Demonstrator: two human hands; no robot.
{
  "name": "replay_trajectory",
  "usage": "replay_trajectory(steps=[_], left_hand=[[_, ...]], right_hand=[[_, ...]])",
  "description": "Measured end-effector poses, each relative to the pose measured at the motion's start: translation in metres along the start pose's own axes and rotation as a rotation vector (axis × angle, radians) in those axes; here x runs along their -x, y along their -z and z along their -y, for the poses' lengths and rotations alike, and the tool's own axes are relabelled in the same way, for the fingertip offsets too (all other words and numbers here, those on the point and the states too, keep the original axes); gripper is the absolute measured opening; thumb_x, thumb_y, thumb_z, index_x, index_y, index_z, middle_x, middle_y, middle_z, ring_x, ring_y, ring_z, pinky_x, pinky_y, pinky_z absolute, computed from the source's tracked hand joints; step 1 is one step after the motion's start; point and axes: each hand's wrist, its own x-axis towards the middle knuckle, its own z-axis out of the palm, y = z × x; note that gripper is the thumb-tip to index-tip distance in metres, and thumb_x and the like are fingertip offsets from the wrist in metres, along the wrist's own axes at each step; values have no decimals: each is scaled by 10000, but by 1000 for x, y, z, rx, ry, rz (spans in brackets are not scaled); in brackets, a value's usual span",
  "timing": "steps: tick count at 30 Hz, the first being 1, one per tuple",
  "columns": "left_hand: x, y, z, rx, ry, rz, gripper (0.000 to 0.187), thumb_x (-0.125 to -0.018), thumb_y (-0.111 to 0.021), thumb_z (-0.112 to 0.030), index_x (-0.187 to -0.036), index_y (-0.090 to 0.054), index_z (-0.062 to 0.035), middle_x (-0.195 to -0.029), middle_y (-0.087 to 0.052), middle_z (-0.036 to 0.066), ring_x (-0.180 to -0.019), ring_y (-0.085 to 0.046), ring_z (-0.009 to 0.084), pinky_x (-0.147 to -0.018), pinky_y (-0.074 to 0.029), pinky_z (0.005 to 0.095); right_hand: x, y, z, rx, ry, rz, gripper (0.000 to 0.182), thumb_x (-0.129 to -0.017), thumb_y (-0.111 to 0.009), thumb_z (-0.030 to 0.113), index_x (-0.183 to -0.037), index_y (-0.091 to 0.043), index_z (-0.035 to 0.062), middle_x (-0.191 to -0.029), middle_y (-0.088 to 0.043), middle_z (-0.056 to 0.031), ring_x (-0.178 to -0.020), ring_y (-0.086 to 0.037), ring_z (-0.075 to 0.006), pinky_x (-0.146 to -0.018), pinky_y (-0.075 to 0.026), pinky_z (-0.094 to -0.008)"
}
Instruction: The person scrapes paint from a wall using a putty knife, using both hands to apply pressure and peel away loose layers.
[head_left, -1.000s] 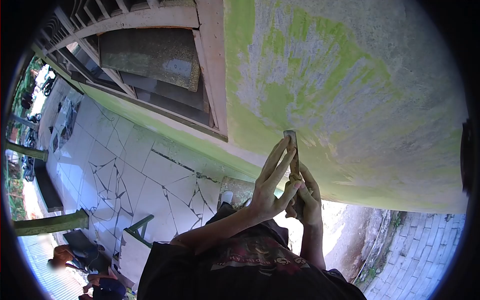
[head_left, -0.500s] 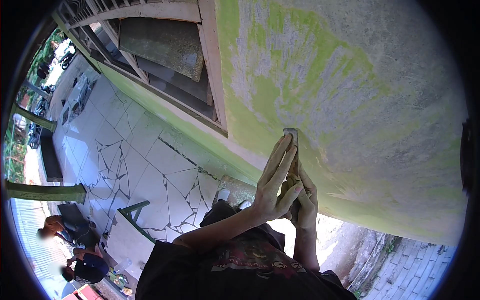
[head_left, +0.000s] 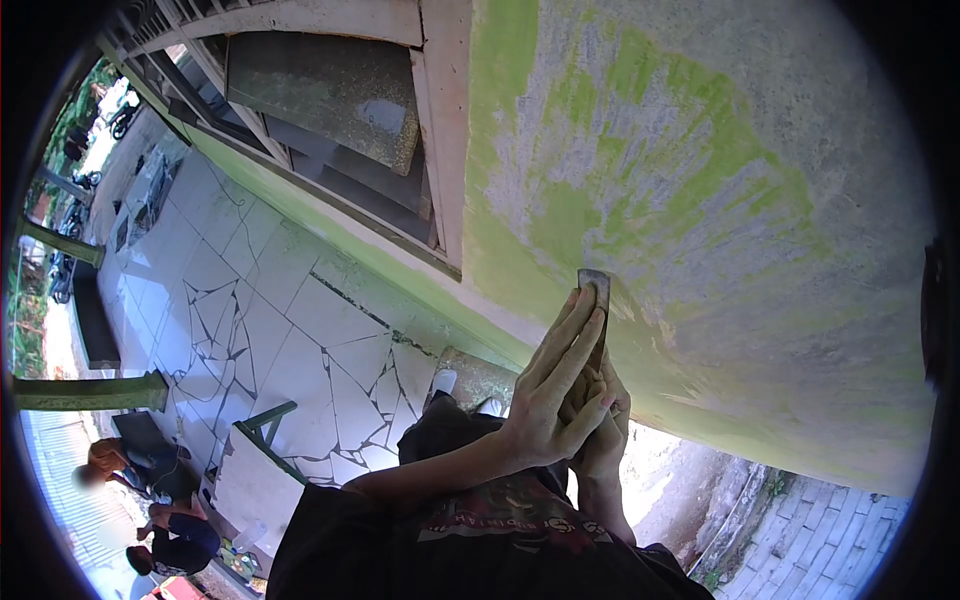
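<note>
My right hand [head_left: 604,437] is wrapped round the lower part of a scraper, whose grip is mostly hidden by the hands. The scraper's flat metal blade [head_left: 597,281] points up the wall, its end at or very close to the surface. Against the blade lie the stretched fingers of my left hand [head_left: 552,400], pressed flat along it, while its thumb crosses in front of my right hand. Ahead is a wall [head_left: 560,215] of green paint, with a fan of pale grey streaks [head_left: 640,130] where the paint is worn off above the blade.
A barred window [head_left: 425,120] with a pale frame is left of the scraped area. Below lies a floor of cracked white tiles [head_left: 290,345] with a green metal frame [head_left: 265,425]. Two people [head_left: 185,535] sit at lower left. Grey paving [head_left: 800,535] shows at lower right.
The view has shifted slightly, so the wall and window sit a little further right and lower. Both hands and the scraper appear slightly lower, still together at the wall.
</note>
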Motion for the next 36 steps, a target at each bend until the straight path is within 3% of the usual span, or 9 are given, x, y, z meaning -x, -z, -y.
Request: replay_trajectory(steps=[10, 14, 17, 19, 21, 22, 29, 31, 36], left_hand=[[-6, 5, 13, 78, -65, 5, 624, -822, -570, -160, -1325, -381, 157, -1399, -322, 367, -1331, -297, 493, -1093, -271, 500], [-8, 10, 13, 84, -67, -19, 612, -816, -548, -146, -1318, -384, 164, -1398, -307, 382, -1329, -293, 503, -1089, -272, 507], [-8, 15, 12, 64, -67, 22, 606, -810, -545, -142, -1306, -394, 172, -1387, -317, 389, -1318, -311, 505, -1081, -286, 508], [-9, 16, 12, 128, -58, 39, 619, -827, -573, -146, -1367, -381, 86, -1442, -302, 309, -1354, -275, 466, -1087, -296, 482], [-11, 20, 14, 147, -49, 36, 615, -827, -573, -147, -1367, -386, 81, -1443, -302, 307, -1355, -273, 464, -1090, -288, 489], [-11, 20, 14, 141, -61, 30, 612, -828, -572, -147, -1366, -389, 80, -1443, -301, 307, -1355, -274, 465, -1090, -288, 490], [-11, 25, 18, 148, -55, 76, 597, -820, -580, -133, -1349, -411, 84, -1440, -306, 307, -1349, -286, 467, -1084, -301, 489], [-11, 29, 24, -35, -132, 100, 587, -824, -579, -135, -1344, -417, 86, -1441, -306, 306, -1349, -289, 461, -1086, -299, 484], [-14, 26, 14, 165, -69, 114, 619, -818, -591, -148, -1363, -398, 73, -1440, -313, 300, -1351, -286, 459, -1086, -297, 489]], right_hand=[[-7, -12, -5, 58, 92, -64, 580, -950, -443, 190, -1435, -245, -59, -1076, -577, -136, -848, -592, -107, -678, -477, -208], [-5, 17, -23, 19, 46, 69, 569, -958, -477, 222, -1406, -293, -76, -1114, -574, -160, -887, -604, -132, -697, -492, -216], [-2, -15, -3, 39, 56, -66, 577, -958, -481, 232, -1406, -291, -76, -1147, -568, -176, -931, -605, -146, -745, -503, -232], [-6, -23, -1, 57, 53, -43, 590, -952, -485, 231, -1412, -277, -75, -1162, -561, -181, -966, -604, -162, -793, -508, -255], [-5, -37, -7, 91, 93, -206, 508, -944, -443, 154, -1389, -357, -77, -939, -601, -41, -712, -491, -45, -603, -360, -178], [-2, -18, -16, 101, 68, -94, 621, -942, -480, 228, -1430, -237, -70, -1213, -542, -196, -1033, -597, -199, -841, -501, -273], [-7, -36, -11, 77, 105, -181, 605, -946, -470, 209, -1434, -236, -62, -1177, -556, -172, -1027, -593, -184, -833, -496, -259], [-5, -36, -10, 63, 78, -176, 606, -946, -466, 209, -1435, -233, -62, -1163, -560, -168, -1004, -592, -169, -822, -494, -254], [-5, -42, -6, 59, 95, -174, 651, -935, -486, 265, -1434, -231, -66, -1176, -559, -167, -995, -592, -165, -823, -488, -262]])
